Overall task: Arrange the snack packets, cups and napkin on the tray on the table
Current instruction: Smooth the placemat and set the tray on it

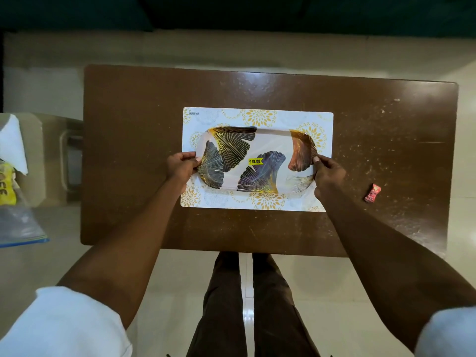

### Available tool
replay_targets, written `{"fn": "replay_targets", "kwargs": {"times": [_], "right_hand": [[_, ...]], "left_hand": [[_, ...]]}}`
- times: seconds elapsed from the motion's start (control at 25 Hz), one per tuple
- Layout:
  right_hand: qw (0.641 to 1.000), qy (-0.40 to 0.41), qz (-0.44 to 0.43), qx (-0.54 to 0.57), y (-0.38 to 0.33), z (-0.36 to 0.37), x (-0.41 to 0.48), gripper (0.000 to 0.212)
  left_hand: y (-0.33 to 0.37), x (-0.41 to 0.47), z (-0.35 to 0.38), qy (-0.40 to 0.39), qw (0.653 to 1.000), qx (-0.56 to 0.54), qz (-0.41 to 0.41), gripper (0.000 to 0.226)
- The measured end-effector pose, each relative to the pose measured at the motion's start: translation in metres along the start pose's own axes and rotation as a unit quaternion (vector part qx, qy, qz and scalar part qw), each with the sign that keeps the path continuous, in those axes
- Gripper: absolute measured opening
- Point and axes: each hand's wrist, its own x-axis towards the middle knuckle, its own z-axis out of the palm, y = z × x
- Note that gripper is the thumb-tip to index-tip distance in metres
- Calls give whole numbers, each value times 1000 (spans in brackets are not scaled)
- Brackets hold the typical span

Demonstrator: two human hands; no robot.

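Fingers (186, 156) of the left hand (180, 167) and right hand (328, 173) curl round the short ends of the tray (260, 148), gripping it; the table (128, 163) carries a mat (257, 117) with the tray over it, holding nothing; best keep it level and square; napkin (14, 143) and yellow packet (6, 188) lie well apart, off the table to the left; a red sweet (372, 193) lies right.

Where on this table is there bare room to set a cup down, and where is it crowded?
The tray is bare inside, between the left hand and right hand gripping its short ends. Bare table wood lies left of the placemat, beyond its far edge, and right of it up to the red sweet. Crowded only at the tray's ends.
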Motion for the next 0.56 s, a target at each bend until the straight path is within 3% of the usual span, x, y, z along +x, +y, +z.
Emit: {"fn": "replay_targets", "kwargs": {"times": [0.56], "right_hand": [[1000,-8,10,-3,1,0,8,26]], "left_hand": [[-4,-1,1,4,1000,19,15,35]]}}
